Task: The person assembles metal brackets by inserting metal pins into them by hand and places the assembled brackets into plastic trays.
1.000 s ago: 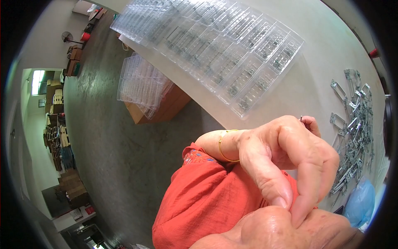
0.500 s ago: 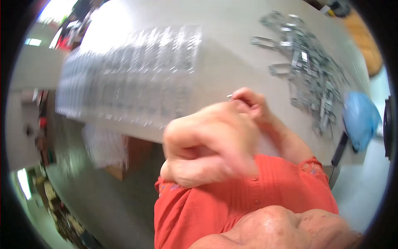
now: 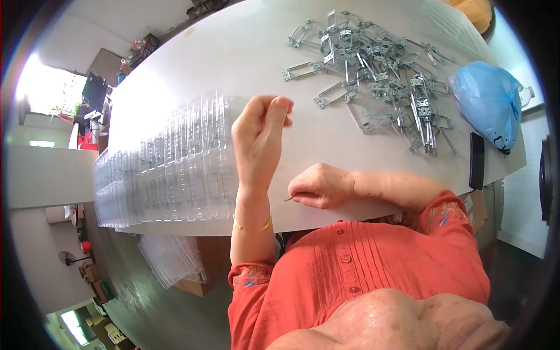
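My left hand, a gold bracelet at its wrist, is raised over the table to the right of the clear plastic trays. Its fingers are curled and the thumb presses against them; anything inside is hidden. Lower down, close to the table's front edge, my right hand is closed with its palm side down. From its fingertips pokes the short end of a thin metal rod; the rest is covered. Beyond both hands lies a tangled heap of metal brackets with rods.
A blue plastic bag and a black phone lie at the right of the white table. More clear plastic trays are stacked below the table on the left. A brown round stool top shows at the far right.
My left hand has moved up and away from my body. My right hand has come down toward the table's front edge. The view has shifted, and the blur is mostly gone.
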Motion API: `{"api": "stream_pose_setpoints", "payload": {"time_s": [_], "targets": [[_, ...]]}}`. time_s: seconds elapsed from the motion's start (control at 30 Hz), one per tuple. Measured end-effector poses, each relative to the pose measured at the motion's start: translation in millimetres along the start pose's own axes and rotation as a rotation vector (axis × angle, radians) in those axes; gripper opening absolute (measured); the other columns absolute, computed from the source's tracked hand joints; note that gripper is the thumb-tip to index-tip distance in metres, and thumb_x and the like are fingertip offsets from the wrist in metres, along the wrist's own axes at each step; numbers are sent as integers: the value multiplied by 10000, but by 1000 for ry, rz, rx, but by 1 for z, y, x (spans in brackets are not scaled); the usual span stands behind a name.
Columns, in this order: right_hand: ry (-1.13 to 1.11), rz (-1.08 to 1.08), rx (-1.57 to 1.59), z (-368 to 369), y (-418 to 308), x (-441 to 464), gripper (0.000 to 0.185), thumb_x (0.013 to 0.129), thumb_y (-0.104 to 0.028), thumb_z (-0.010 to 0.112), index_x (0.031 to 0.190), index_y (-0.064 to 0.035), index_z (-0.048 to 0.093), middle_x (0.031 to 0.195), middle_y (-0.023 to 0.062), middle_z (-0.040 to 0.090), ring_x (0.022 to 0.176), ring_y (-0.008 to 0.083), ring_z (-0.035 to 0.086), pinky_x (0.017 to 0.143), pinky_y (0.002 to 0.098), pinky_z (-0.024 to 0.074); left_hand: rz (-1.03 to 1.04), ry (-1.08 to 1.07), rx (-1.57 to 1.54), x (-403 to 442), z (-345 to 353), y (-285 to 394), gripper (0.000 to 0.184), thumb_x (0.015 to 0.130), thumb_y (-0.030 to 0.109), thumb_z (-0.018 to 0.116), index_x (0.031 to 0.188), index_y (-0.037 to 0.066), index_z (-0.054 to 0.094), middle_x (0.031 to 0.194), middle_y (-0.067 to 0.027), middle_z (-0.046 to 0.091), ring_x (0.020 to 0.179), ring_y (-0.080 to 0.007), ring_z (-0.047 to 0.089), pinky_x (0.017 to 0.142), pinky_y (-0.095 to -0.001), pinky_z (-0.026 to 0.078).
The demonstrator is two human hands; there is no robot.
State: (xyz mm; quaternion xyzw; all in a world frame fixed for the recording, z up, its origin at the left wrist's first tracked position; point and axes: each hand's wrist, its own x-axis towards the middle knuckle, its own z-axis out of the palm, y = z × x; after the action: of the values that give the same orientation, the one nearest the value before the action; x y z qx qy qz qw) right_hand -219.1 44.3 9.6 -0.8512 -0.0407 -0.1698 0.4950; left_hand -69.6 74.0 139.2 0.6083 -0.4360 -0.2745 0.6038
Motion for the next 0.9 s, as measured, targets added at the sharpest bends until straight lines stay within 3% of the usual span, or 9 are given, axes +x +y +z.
{"api": "stream_pose_setpoints", "payload": {"time_s": [0.1, 0.2, 0.3, 0.47, 0.57, 0.77, 0.9], "targets": [[58, -19, 28, 1, 0, -9, 78, 931, -115, 664, 972, -77, 609, 787, 118, 623, 739, 350, 635, 655, 447, 503, 71, -21, 328, 44, 23, -45, 197, 980, 155, 669, 1050, -28, 689, 1000, -130, 707, 893, -220, 664, 811, -341, 533], [57, -33, 6, 0, 5, -11, 80, 942, -130, 662, 979, -85, 607, 798, 110, 631, 749, 348, 639, 658, 446, 508, 246, -45, 716, 86, 38, -100, 318, 926, 148, 694, 1208, 7, 655, 1198, -194, 670, 1078, -341, 647, 918, -419, 523], [59, -65, -16, 1, 11, -12, 80, 951, -147, 654, 977, -91, 603, 806, 114, 638, 749, 356, 647, 662, 458, 514, 267, -97, 866, 115, 54, -130, 410, 913, 170, 694, 1296, 44, 615, 1309, -194, 625, 1201, -400, 587, 1012, -480, 482], [35, -59, 24, -2, 10, -10, 100, 948, -173, 638, 971, -85, 596, 841, 157, 647, 768, 404, 644, 679, 493, 519, 242, -220, 926, 140, 71, -148, 431, 923, 249, 689, 1322, 96, 633, 1353, -148, 616, 1268, -379, 558, 1068, -535, 430], [15, -24, 78, -2, 10, -10, 110, 943, -161, 637, 987, -63, 617, 881, 175, 666, 794, 421, 648, 703, 494, 525, 259, -207, 926, 144, 77, -151, 368, 951, 295, 668, 1291, 155, 662, 1284, -129, 664, 1246, -373, 577, 1062, -533, 434], [-60, 85, 170, -11, 3, -8, 127, 943, -125, 656, 1028, -32, 639, 872, 155, 671, 783, 322, 674, 719, 419, 535, 160, -277, 943, 134, 66, -148, 249, 938, 237, 644, 1159, 173, 738, 1236, -109, 675, 1217, -344, 586, 1064, -483, 416], [-25, 166, 331, -11, 4, -8, 120, 966, -116, 663, 1048, -30, 644, 848, 86, 666, 810, 194, 677, 732, 353, 535, 134, -234, 974, 112, 51, -142, 314, 902, 229, 658, 1196, 136, 721, 1222, -147, 660, 1251, -347, 567, 1105, -496, 399]]}}
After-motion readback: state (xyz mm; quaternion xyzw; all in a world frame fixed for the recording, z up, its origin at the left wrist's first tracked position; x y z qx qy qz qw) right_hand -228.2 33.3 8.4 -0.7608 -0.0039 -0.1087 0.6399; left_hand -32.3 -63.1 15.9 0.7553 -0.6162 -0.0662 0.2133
